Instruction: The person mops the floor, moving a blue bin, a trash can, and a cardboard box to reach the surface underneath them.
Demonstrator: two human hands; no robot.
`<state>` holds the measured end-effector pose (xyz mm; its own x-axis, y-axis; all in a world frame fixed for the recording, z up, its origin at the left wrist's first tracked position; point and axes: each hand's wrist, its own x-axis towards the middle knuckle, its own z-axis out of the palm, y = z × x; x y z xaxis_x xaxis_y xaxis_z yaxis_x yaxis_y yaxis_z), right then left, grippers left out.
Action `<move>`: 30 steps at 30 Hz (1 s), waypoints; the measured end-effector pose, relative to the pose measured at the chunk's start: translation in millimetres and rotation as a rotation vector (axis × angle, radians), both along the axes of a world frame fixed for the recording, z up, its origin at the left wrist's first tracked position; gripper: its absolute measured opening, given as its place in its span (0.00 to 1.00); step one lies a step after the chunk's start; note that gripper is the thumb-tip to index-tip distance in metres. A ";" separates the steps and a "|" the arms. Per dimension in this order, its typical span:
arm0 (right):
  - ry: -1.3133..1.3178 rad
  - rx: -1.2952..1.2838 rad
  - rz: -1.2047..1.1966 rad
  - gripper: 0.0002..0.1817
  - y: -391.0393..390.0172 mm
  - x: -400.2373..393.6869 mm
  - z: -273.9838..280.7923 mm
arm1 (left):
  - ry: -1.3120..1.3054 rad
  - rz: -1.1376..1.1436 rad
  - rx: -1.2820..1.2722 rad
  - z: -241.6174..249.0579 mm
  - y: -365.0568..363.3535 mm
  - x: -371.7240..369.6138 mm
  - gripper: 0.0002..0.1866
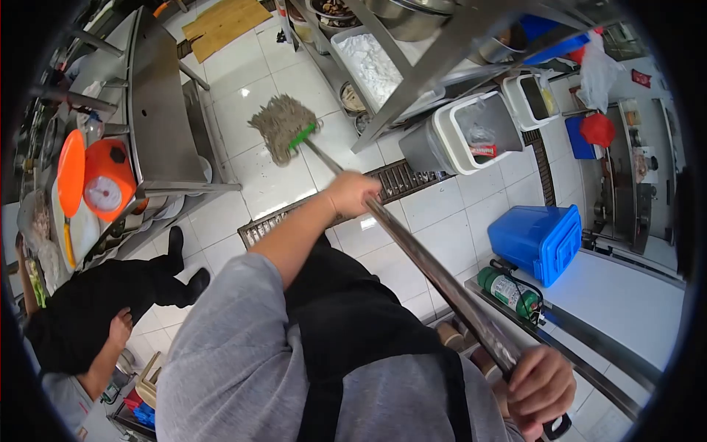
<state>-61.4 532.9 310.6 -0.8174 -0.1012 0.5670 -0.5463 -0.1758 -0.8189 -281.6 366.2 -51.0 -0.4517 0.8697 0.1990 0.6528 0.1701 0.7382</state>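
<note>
A mop handle point(420, 258) runs diagonally from the lower right up to a grey string mop head point(281, 125) with a green clamp. The mop head lies spread on the white tiled floor point(250, 177). Around the upper part of the handle, near the image centre, my left hand point(353, 194) is closed. Lower right, my right hand point(541, 387) grips the handle close to its end. Just below the mop head, a metal floor drain grate point(398, 184) crosses the tiles.
A co-worker in dark clothes point(96, 309) stands at the left beside a steel table point(166, 96) and an orange scale point(109, 180). Grey bins point(471, 132) and a steel rack point(412, 81) stand upper right. A blue container point(534, 239) and green canister point(508, 291) are at right.
</note>
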 end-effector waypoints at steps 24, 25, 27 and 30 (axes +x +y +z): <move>-0.381 0.466 -0.373 0.06 -51.2 19.5 -78.3 | 0.066 0.199 -0.216 -31.4 -45.3 -48.4 0.08; -0.383 0.442 -0.404 0.07 -53.8 38.6 -53.4 | 0.057 0.182 -0.232 -5.9 -41.9 -18.1 0.09; -0.223 0.289 -0.328 0.09 -49.0 75.6 -22.3 | -0.018 0.186 -0.105 30.0 -36.9 41.6 0.08; 0.084 0.078 -0.246 0.16 -57.8 87.2 2.3 | -0.026 0.182 0.231 29.2 -29.2 106.9 0.15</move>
<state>25.8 475.1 312.9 -0.7732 0.0486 0.6322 -0.6314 0.0327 -0.7747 -174.7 336.9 -21.8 -0.6036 0.7070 0.3685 0.6071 0.1080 0.7872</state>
